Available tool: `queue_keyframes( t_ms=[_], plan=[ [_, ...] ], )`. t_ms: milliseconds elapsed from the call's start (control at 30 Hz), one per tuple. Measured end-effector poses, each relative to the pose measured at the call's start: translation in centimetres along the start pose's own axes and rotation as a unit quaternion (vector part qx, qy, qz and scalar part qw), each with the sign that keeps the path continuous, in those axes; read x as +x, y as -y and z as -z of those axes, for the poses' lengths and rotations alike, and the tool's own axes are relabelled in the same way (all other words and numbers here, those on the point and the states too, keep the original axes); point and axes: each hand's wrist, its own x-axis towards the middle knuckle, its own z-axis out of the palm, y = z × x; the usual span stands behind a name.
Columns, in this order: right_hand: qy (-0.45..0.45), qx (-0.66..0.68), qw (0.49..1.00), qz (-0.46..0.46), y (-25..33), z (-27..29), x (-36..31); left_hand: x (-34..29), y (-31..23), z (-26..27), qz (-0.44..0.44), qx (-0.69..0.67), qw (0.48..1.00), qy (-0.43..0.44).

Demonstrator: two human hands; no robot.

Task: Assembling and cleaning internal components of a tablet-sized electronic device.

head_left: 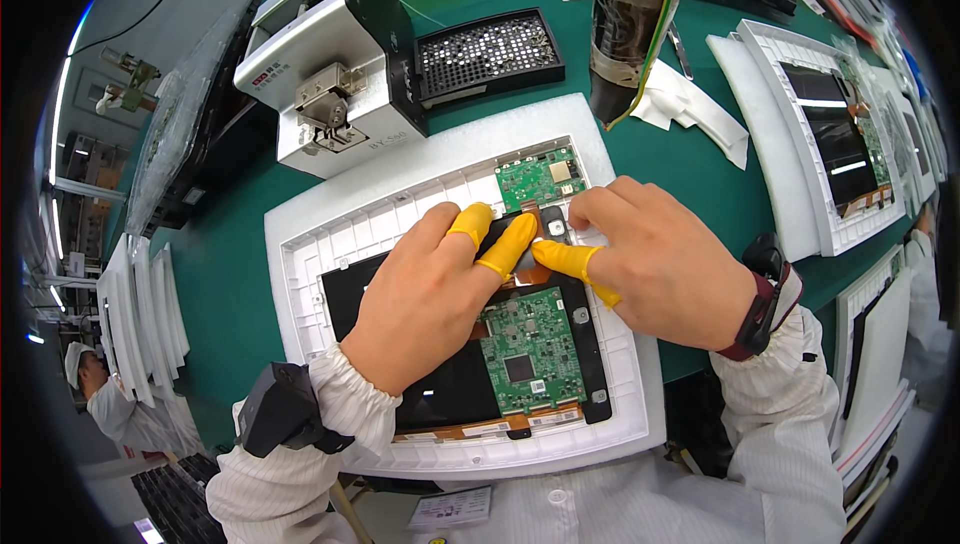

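Observation:
My left hand [425, 289] and my right hand [655, 264], both with yellow finger cots, meet over an open display panel. Their covered fingertips come together at a small grey piece [525, 262] on an orange ribbon cable [530, 276]. My right fingers are closed at that piece. My left fingers are drawn together beside it, and what they grip is hidden. Above the fingertips is a small green circuit board [540, 179]; below them lies a larger green circuit board [530, 349]. Both sit within a white plastic frame [630, 384] around a black panel [350, 294].
White foam [300, 199] lies under the frame on a green table [235, 284]. Behind stand a silver-and-black machine [345, 64], a black perforated tray [490, 54] and a dark cylinder [625, 24]. Another panel [830, 134] is at right. A co-worker [95, 374] appears far left.

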Motion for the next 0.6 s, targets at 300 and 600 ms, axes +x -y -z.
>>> queue_keyframes(
  t_ms=[300, 600],
  plan=[
    [-0.022, 0.012, 1.000, -0.003, 0.55, 0.01, 0.01, -0.15, -0.01, 0.05, 0.006, 0.001, 1.000, 0.005],
    [-0.025, -0.006, 1.000, -0.002, 0.69, 0.12, -0.15, -0.16, -0.01, -0.07, 0.002, 0.002, 1.000, -0.001]
  ],
)
